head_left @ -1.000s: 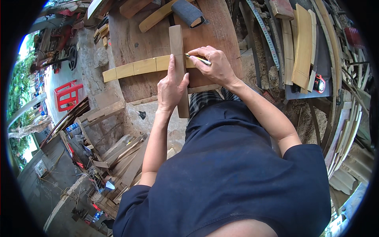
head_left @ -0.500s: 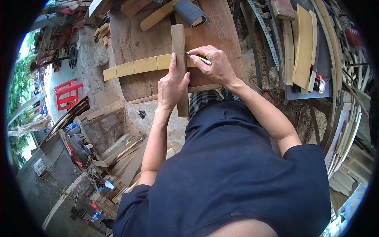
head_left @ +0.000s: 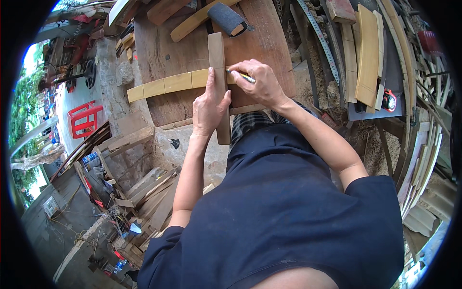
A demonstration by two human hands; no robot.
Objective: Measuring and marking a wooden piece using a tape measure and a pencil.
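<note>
A slim curved strip of pale yellow wood, crossed by several dark lines, lies on the brown board. Across it rests a straight wooden bar, its near end reaching past the board's edge. My left hand is closed on this bar, index finger along the left side and thumb on the right. Just right of the bar, my right hand pinches a slender pencil. The pencil's tip is at the bar's right edge, over the strip; whether it touches the wood I cannot tell.
At the board's far side lie a dark grey wrapped block and another curved wooden piece. More curved pieces and a red-and-black tape measure are at the right. Scrap wood is piled at the lower left, near a red plastic stool.
My right hand and the pencil tip have shifted slightly toward me along the bar's edge. My left hand keeps its hold on the bar.
</note>
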